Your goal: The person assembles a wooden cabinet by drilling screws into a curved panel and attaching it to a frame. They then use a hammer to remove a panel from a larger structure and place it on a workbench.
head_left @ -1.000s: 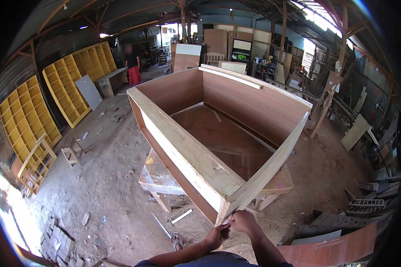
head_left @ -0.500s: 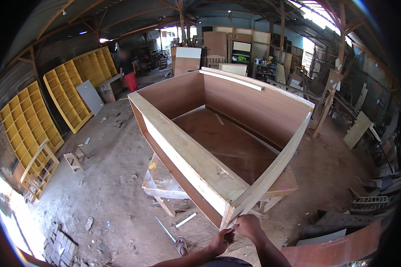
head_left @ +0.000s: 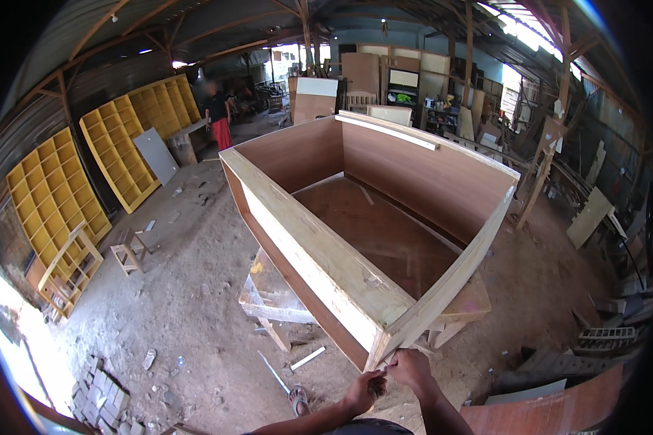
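Lg. open wooden box (head_left: 326, 246) fills ctr of frame, above a worn worktable (head_left: 272, 296), near corner pointing to btm ctr. L hand (head_left: 363, 392), btm ctr, is just below that corner w/ fingers curled together; R hand (head_left: 412, 369), just right of it, has bent fingers at the corner's edge. Hands almost meet; can't tell what, if anything, the fingertips pinch, detail too sm. Sandaled foot (head_left: 298, 401) & white strip (head_left: 308, 358) on ground, lower ctr. Yellow shelf unit (head_left: 56, 181) at L edge; person in red (head_left: 218, 119), upper L.
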The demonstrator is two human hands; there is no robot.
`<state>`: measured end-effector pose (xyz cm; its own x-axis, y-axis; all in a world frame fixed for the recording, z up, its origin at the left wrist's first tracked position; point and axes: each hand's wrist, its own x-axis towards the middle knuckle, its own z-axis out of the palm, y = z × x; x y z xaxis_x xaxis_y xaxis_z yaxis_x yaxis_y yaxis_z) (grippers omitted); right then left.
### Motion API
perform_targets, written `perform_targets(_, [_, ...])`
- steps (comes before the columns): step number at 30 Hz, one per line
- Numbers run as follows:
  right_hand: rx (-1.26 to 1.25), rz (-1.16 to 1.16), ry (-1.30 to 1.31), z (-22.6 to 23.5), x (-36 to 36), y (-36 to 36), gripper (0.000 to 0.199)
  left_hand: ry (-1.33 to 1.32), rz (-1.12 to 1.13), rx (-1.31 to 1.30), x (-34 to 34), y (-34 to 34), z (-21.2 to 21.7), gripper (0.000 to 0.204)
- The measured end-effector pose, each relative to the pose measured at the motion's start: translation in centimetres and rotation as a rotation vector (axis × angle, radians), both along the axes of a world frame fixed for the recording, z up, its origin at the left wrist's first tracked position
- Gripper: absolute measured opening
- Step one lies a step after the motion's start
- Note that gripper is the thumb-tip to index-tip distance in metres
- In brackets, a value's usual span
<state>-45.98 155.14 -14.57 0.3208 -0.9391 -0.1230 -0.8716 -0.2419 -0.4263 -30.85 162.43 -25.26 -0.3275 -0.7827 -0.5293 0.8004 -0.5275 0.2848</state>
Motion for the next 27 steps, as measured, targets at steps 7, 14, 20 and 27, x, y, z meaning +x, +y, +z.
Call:
perform_targets(7, [0.037,0.032,-0.04,-0.2,-1.1,0.6,0.026,-0.018,0.009,-0.035,-0.2,-0.1,-1.4,0.026])
perform_targets(14, [0.197,0.073,-0.382,0.1,-1.9,2.1,0.04,-0.05,0.018,-0.027,-0.6,-0.1,-1.4,0.025])
perform_targets(20, [0.165,-0.165,-0.167,-16.4,-5.4,-3.0,0.049,-0.102,-0.084,0.103,0.8,0.7,-3.1,0.022])
perform_targets(27, [0.293,-0.168,0.004,-23.1,-0.8,-1.4,0.045,-0.111,-0.102,0.141,3.3,1.2,-4.9,0.021])
